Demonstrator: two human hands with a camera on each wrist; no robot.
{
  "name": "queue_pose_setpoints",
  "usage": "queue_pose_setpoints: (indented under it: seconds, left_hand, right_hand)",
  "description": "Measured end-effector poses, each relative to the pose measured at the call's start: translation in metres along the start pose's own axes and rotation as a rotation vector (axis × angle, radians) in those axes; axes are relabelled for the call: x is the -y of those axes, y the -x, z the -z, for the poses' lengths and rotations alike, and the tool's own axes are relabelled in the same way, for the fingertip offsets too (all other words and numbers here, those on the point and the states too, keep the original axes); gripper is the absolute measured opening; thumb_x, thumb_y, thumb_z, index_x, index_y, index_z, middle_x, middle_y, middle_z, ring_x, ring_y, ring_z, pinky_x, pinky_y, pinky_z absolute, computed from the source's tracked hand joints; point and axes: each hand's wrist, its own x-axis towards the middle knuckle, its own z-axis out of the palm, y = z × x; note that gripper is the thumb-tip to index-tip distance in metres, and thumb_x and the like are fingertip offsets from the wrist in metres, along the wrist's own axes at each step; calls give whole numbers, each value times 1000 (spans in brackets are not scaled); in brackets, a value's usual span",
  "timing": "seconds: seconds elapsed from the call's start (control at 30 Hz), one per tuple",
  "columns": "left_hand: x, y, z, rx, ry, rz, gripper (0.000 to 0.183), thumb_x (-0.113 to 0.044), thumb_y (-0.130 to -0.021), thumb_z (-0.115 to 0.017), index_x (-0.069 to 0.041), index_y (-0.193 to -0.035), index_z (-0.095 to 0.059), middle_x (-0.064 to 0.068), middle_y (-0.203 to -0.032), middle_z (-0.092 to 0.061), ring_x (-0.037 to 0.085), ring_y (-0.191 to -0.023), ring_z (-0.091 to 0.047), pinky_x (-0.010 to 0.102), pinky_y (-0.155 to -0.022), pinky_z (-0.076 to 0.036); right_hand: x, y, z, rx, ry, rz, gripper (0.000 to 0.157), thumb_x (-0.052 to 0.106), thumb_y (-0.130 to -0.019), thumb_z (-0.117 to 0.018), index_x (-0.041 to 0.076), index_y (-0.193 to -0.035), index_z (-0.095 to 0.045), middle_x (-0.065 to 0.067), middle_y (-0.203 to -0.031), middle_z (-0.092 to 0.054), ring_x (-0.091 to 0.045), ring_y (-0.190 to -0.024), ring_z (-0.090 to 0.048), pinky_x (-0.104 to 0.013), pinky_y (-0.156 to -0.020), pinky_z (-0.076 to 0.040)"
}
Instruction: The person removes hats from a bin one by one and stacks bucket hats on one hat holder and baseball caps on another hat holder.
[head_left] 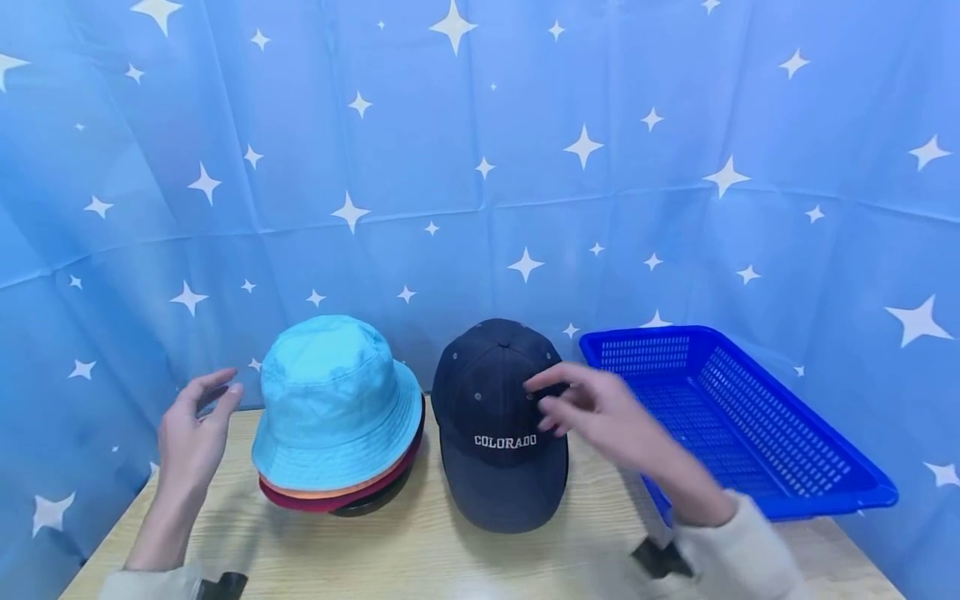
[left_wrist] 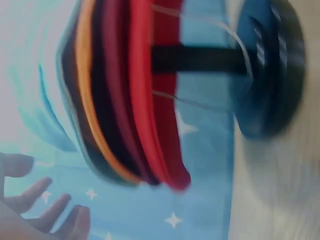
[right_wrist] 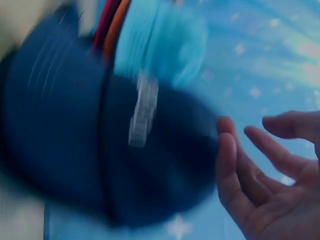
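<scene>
A light blue bucket hat (head_left: 330, 400) tops a stack with an orange rim and a dark red hat (head_left: 322, 502) beneath it. In the left wrist view the stack sits on a black stand (left_wrist: 267, 70). My left hand (head_left: 193, 433) is raised to the left of the stack, apart from it, fingers loosely bent and holding nothing. A dark cap (head_left: 498, 367) lettered COLORADO stands right of the stack, its brim toward me. My right hand (head_left: 600, 412) hovers by the cap's right side with fingers bent; whether a fingertip touches the crown I cannot tell.
A blue plastic basket (head_left: 795, 400) with slotted walls stands on the right of the light wooden table (head_left: 360, 567). A blue curtain (head_left: 480, 250) with white stars hangs behind and at both sides.
</scene>
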Motion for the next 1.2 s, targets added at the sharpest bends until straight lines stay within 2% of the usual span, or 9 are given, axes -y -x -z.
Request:
queue_pose_setpoints:
  seconds: [0.17,0.33,0.4,0.5,0.6,0.7,0.83,0.97,1.2]
  left_hand:
    - [10,-35,12,115,-222,-288,53,-37,-111,-43,-1,-150,-48,32,-150,-47,55,-132,-48,71,-99,-44]
    - [19,-81,16,274,-463,-414,61,-39,-113,-30,4,-155,-37,39,-153,-40,63,-133,-40,78,-104,-33]
    - [20,-97,16,324,-534,-425,65,-43,-113,-26,5,-157,-32,40,-155,-36,65,-137,-34,79,-107,-30]
    - [17,-117,17,375,-621,-435,71,-49,-112,-24,3,-160,-26,40,-159,-27,66,-142,-25,79,-111,-24]
    - [10,-132,22,408,-675,-432,77,-56,-111,-24,0,-163,-19,41,-163,-17,68,-146,-12,80,-115,-14]
    - [2,-142,25,413,-714,-427,80,-61,-108,-24,-4,-165,-14,39,-165,-10,67,-149,0,81,-116,-6]
    - [-3,-148,25,400,-749,-419,82,-66,-106,-23,-12,-166,-8,34,-168,-5,62,-151,8,83,-115,2]
    - [-3,-149,22,395,-755,-409,82,-68,-106,-21,-16,-167,-4,32,-169,-2,59,-151,15,83,-114,8]
    - [3,-145,18,392,-736,-388,82,-68,-106,-20,-15,-166,-3,32,-169,-1,61,-150,16,83,-115,7]
  right_hand:
    - [-13,-11,62,-48,264,-109,26,9,-103,-59,8,-128,-66,-18,-120,-73,-18,-81,-74,-30,-66,-60]
    - [-29,-33,111,-13,637,-87,33,15,-103,-58,2,-133,-63,-23,-125,-71,-31,-94,-74,-43,-74,-61]
    - [-37,-42,128,-13,742,-75,37,20,-106,-56,0,-136,-61,-25,-127,-70,-39,-103,-72,-52,-83,-60]
    - [-48,-53,149,-7,796,-112,50,36,-111,-44,0,-145,-54,-30,-140,-60,-49,-124,-60,-65,-100,-49]
    - [-56,-62,163,15,834,-169,66,52,-111,-31,6,-158,-39,-32,-159,-38,-56,-143,-37,-74,-112,-31]
    - [-63,-69,173,47,879,-238,76,63,-108,-26,15,-166,-19,-31,-169,-12,-62,-150,-14,-82,-114,-14]
    - [-72,-73,181,74,892,-306,80,70,-105,-23,25,-167,-3,-26,-171,7,-64,-151,7,-87,-110,1]
    - [-79,-74,186,61,894,-343,82,73,-104,-21,25,-167,0,-26,-170,12,-60,-150,19,-88,-108,8]
    - [-85,-77,191,34,893,-377,85,75,-102,-20,25,-167,3,-26,-170,11,-60,-149,22,-89,-108,9]
